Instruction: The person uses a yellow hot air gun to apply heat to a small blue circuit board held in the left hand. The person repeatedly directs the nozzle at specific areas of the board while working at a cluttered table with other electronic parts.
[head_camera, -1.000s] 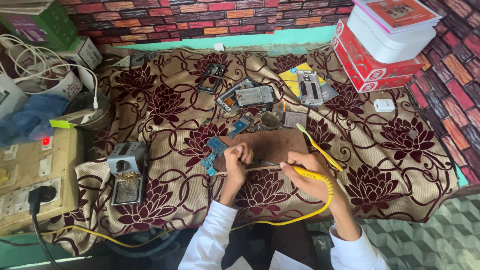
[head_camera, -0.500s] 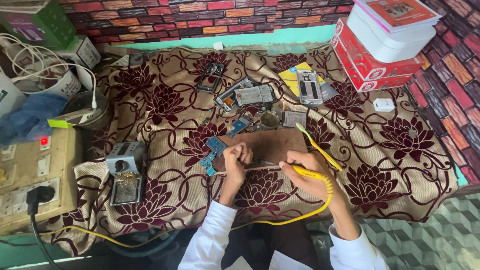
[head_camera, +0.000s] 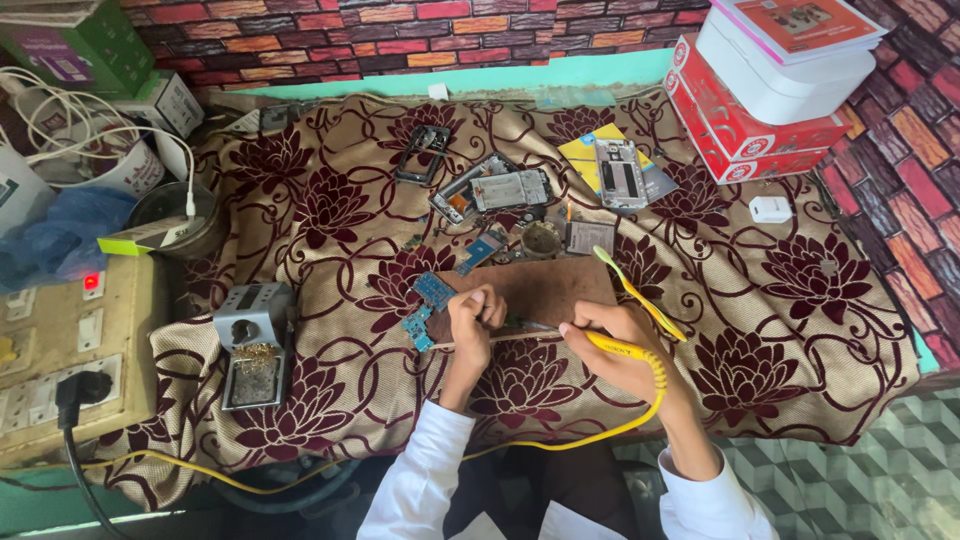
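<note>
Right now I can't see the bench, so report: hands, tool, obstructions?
Right hand grips yellow-handled soldering iron. Left hand pinches something small on brown wooden board. Blue circuit boards alongside.

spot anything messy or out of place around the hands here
Taken-apart phone frames and small blue circuit boards lie scattered on the floral cloth above the hands. A yellow cord trails off the front edge.
</note>
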